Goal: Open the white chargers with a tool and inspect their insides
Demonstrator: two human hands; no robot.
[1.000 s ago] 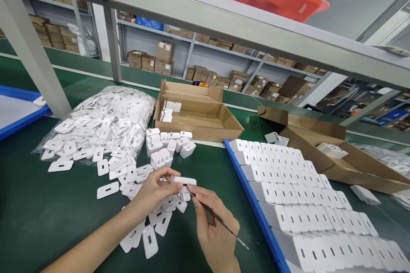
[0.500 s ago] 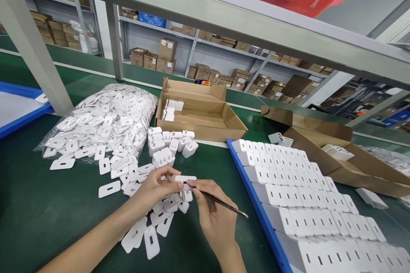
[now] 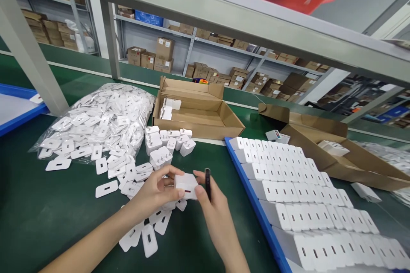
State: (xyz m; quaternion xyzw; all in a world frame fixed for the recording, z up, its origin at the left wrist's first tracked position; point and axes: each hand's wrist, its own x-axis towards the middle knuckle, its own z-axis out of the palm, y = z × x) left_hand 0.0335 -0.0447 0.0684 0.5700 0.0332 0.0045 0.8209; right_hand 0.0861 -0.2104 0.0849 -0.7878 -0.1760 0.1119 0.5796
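Observation:
A white charger block (image 3: pixel 187 182) with a slot in its front face is gripped between the thumb and fingers of my left hand (image 3: pixel 156 193). My right hand (image 3: pixel 214 209) has dark tweezers (image 3: pixel 208 184) tucked upright in its fingers, while its thumb and fingertips are at the charger's right side. Under and left of my hands lie loose white slotted face plates (image 3: pixel 106 189), spilling from a clear plastic bag (image 3: pixel 110 113) full of them. Beyond my hands stand several white chargers (image 3: pixel 153 144), some with metal prongs showing.
On the right, a blue-edged tray (image 3: pixel 253 198) holds rows of slotted white chargers (image 3: pixel 280 190). Behind stands an open cardboard box (image 3: pixel 205 130) with some white pieces; another open box (image 3: pixel 361 168) is at right. A metal frame beam (image 3: pixel 224 21) crosses overhead. A blue tray (image 3: pixel 22 117) sits far left.
The tweezers have swung from lying across the charger's face to upright in my right hand. The charger has tilted, showing its top and its slotted face. The view has shifted slightly.

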